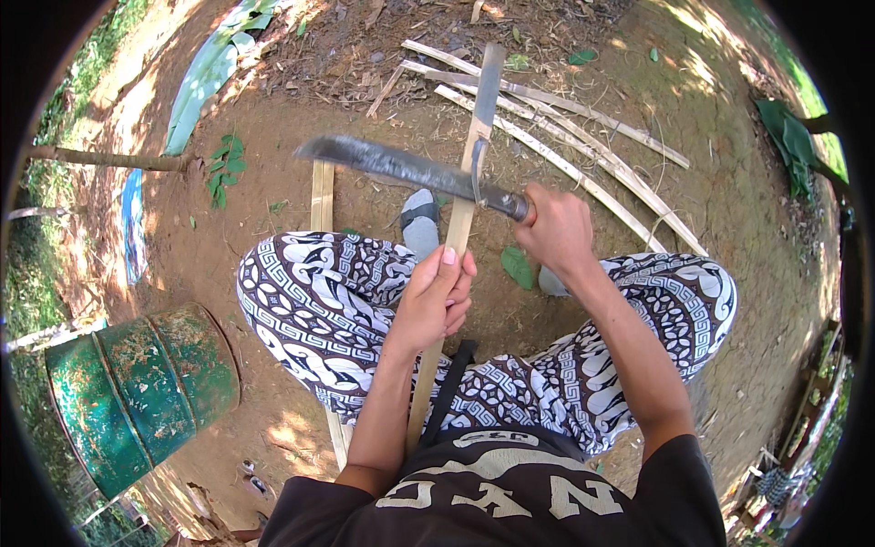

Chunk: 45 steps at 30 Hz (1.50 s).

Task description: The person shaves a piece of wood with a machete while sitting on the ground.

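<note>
My left hand (436,305) grips a long pale bamboo strip (472,155) that runs from my lap up and away over the ground. My right hand (554,228) is shut on the handle of a long dark machete (401,166). Its blade lies crosswise to the left and rests against the strip just above my left hand. A thin shaving curls off the strip at the blade. Below both hands are my knees in black-and-white patterned trousers (319,301), and a grey sandal shows between them.
Several split bamboo strips (583,137) lie on the bare dirt at the upper right. Another flat strip (322,196) lies under my left leg. A rusty green metal drum (137,392) lies on its side at the lower left. Dry leaves and green plants edge the ground.
</note>
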{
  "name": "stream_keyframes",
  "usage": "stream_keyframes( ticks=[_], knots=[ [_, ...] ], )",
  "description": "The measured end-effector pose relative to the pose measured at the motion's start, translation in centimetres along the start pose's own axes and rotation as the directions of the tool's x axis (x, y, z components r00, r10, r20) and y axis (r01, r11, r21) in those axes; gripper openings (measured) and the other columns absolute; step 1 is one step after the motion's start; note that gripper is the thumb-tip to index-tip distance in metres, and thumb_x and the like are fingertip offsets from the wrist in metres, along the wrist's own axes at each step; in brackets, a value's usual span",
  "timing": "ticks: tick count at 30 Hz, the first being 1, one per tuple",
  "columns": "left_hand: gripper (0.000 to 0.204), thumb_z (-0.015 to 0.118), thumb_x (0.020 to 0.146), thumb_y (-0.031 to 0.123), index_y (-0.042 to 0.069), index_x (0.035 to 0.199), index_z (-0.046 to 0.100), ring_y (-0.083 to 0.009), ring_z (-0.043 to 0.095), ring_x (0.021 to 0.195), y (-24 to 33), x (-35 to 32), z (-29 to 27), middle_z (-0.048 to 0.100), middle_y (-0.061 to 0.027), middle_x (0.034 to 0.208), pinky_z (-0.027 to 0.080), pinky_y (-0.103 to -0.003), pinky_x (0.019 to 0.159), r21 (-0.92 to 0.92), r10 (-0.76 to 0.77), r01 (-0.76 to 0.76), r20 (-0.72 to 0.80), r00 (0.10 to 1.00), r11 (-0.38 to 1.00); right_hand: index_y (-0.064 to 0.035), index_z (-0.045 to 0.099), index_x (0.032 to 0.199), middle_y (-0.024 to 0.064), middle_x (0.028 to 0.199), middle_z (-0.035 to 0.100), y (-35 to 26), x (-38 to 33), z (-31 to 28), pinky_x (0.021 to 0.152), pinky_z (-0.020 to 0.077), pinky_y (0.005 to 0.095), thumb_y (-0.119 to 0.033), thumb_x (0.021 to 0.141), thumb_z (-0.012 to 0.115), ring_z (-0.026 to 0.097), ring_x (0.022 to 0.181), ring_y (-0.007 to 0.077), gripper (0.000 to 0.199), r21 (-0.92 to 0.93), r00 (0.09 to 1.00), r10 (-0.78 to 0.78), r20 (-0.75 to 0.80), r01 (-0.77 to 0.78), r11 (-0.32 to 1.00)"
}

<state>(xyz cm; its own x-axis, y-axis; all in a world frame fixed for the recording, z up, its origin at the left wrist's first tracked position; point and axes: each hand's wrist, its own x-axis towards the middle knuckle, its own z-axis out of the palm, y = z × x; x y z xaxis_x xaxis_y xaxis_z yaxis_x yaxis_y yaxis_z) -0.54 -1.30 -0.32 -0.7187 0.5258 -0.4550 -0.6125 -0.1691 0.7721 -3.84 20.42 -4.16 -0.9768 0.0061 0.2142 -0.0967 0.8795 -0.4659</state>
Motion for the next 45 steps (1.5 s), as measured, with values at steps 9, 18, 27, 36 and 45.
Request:
stream_keyframes(
  ticks=[9, 18, 27, 36, 45],
  knots=[
    [0.037, 0.033, 0.109, 0.042, 0.009, 0.099, 0.047, -0.0036, 0.022, 0.038, -0.7, 0.5, 0.7, 0.027, 0.0052, 0.06, 0.022, -0.021, 0.033, -0.025, -0.043, 0.043, 0.002, 0.999, 0.999, -0.0054, 0.055, 0.069, 0.0156, 0.06, 0.06, 0.8, 1.1, 0.0, 0.053, 0.0496, 0.0452, -0.01, 0.068, 0.065, 0.06, 0.053, 0.0369, 0.012, -0.044, 0.993, 0.115, 0.007, -0.115, 0.992],
    [0.038, 0.034, 0.108, 0.043, 0.009, 0.097, 0.046, -0.0033, 0.021, 0.039, -0.6, -0.2, 0.6, 0.027, 0.006, 0.06, 0.021, -0.021, 0.033, -0.052, -0.061, 0.064, 0.052, 0.997, 0.997, -0.0052, 0.063, 0.076, 0.0127, 0.058, 0.062, 2.7, 2.8, -1.9, 0.05, 0.0517, 0.0429, -0.012, 0.075, 0.063, 0.062, 0.049, 0.0304, 0.007, -0.049, 0.973, 0.231, -0.002, -0.231, 0.972],
    [0.036, 0.033, 0.109, 0.041, 0.009, 0.099, 0.046, -0.0032, 0.024, 0.041, -0.7, -0.3, 0.9, 0.029, 0.0059, 0.062, 0.022, -0.021, 0.035, 0.044, -0.041, 0.041, 0.015, 0.999, 0.998, -0.0062, 0.054, 0.071, 0.0129, 0.061, 0.059, 0.4, 0.3, -1.5, 0.057, 0.0501, 0.0479, -0.01, 0.065, 0.067, 0.06, 0.058, 0.0381, 0.015, -0.022, 0.999, -0.012, 0.044, 0.013, 1.0],
    [0.034, 0.033, 0.109, 0.039, 0.01, 0.098, 0.045, -0.0033, 0.025, 0.042, -1.1, 0.1, 1.1, 0.029, 0.006, 0.063, 0.023, -0.021, 0.037, 0.138, -0.039, 0.048, -0.071, 0.997, 0.989, -0.0079, 0.063, 0.073, 0.0117, 0.059, 0.062, 0.7, 0.8, -1.0, 0.052, 0.0538, 0.0435, -0.014, 0.076, 0.063, 0.064, 0.05, 0.0295, 0.007, -0.138, 0.998, -0.043, 0.035, 0.048, 0.989],
    [0.036, 0.033, 0.109, 0.041, 0.01, 0.098, 0.046, -0.0036, 0.022, 0.038, -0.8, -0.4, 0.3, 0.027, 0.0056, 0.059, 0.021, -0.022, 0.033, -0.041, -0.059, 0.06, 0.025, 0.998, 0.997, -0.0012, 0.064, 0.077, 0.0191, 0.059, 0.063, 3.5, 2.8, -1.9, 0.057, 0.0541, 0.0479, -0.017, 0.084, 0.062, 0.064, 0.055, 0.0381, 0.018, 0.025, 0.954, 0.298, -0.034, -0.298, 0.954]
  ],
)
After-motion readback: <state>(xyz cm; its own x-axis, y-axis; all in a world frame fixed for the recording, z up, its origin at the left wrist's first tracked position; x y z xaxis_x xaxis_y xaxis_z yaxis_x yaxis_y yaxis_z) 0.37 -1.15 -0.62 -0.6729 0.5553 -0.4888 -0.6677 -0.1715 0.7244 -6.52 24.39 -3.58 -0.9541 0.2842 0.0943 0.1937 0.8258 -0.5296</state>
